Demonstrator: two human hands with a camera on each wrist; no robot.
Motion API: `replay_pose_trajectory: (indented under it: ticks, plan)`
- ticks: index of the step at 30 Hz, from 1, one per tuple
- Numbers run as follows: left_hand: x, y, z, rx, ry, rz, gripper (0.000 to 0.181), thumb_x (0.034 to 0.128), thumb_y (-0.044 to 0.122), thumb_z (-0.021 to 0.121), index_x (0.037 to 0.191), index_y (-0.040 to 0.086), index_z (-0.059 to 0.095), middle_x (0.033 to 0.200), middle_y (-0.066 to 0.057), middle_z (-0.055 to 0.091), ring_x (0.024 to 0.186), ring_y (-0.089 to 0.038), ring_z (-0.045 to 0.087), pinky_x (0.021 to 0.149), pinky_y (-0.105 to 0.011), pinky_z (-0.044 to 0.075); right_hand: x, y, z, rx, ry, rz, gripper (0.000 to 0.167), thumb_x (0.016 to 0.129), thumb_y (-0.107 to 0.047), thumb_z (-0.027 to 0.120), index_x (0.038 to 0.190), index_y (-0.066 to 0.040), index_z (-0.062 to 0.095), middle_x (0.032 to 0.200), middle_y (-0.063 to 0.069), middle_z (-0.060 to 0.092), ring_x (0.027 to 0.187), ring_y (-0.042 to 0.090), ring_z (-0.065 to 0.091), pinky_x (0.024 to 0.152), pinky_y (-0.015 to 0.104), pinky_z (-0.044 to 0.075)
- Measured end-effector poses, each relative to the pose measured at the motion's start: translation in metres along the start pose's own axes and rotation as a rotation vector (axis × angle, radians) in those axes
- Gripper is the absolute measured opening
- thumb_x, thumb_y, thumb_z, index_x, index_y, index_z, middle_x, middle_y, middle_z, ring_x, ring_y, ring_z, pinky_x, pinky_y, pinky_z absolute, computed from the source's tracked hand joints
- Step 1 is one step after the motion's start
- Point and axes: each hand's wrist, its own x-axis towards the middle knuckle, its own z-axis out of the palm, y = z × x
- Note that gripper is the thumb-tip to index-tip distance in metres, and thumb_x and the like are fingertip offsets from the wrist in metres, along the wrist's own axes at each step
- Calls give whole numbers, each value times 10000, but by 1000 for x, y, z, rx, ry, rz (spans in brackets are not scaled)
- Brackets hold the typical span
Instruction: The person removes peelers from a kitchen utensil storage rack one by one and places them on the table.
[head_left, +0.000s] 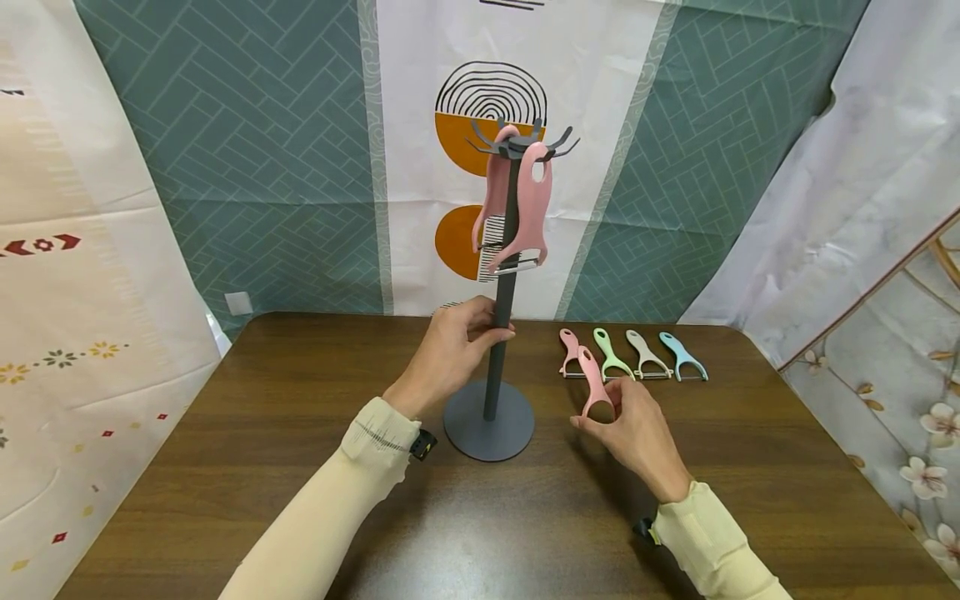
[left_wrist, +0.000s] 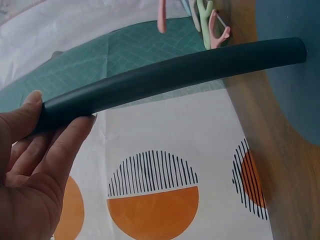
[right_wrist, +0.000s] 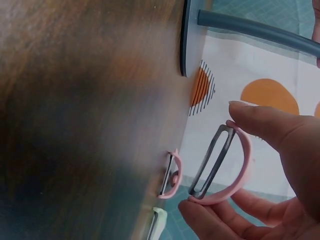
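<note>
My left hand (head_left: 450, 354) grips the dark grey pole (head_left: 497, 375) of an upright stand, thumb on one side and fingers on the other. Around the stand's top is a ring of curved hooks (head_left: 561, 143). Two pink peelers hang from it, the front peeler (head_left: 533, 204) blade down and the rear peeler (head_left: 497, 183) partly hidden by the pole. To the right of the stand, my right hand (head_left: 637, 425) pinches another pink peeler (head_left: 592, 377) by its wide blade end, handle pointing up. The metal blade (right_wrist: 212, 162) shows between thumb and fingers in the right wrist view.
Behind the held peeler a row lies on the brown table (head_left: 300, 500): a pink peeler (head_left: 568, 343), a green peeler (head_left: 609, 352), a whitish peeler (head_left: 642, 348) and a blue peeler (head_left: 678, 350). The stand's round base (head_left: 487, 442) rests mid-table. Patterned cloth (head_left: 285, 167) hangs behind.
</note>
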Motion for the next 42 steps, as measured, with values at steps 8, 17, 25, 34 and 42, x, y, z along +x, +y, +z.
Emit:
replay_pose_trajectory:
  ticks: [8, 17, 25, 34, 42]
  plan:
    - [-1, 1, 0, 22, 10, -21, 166, 932, 141, 743, 1073, 66, 696, 971, -41, 788, 911, -146, 759, 879, -301, 609, 0, 3, 2, -17, -29, -2, 526, 761, -366, 901, 1037, -36, 600, 867, 112, 575, 778, 190, 470, 666, 304, 371]
    - [-1, 1, 1, 43, 36, -25, 181, 926, 148, 753, 1062, 47, 690, 963, -52, 785, 885, -147, 757, 856, -294, 612, -3, 5, 1, -47, -51, 23, 510, 759, -379, 898, 990, -42, 592, 875, 78, 573, 767, 186, 478, 655, 304, 380]
    - [-1, 2, 2, 88, 74, -24, 197, 903, 178, 782, 1027, 69, 676, 949, -59, 776, 874, -143, 755, 835, -272, 613, -5, 5, 1, -71, -76, 45, 539, 756, -393, 891, 1004, -23, 589, 889, 94, 584, 755, 193, 486, 637, 305, 388]
    - [0, 3, 2, 118, 95, -43, 223, 881, 210, 809, 988, 75, 667, 924, -54, 766, 841, -140, 744, 796, -277, 614, -6, 6, 1, -77, -71, 41, 532, 747, -374, 897, 998, -14, 596, 899, 102, 606, 738, 190, 493, 631, 301, 398]
    - [0, 5, 3, 135, 111, -65, 256, 864, 237, 831, 955, 83, 648, 878, -51, 763, 785, -140, 735, 710, -280, 606, -5, 8, 1, -99, -92, 68, 556, 734, -403, 903, 1011, -21, 609, 897, 103, 605, 743, 201, 503, 615, 312, 405]
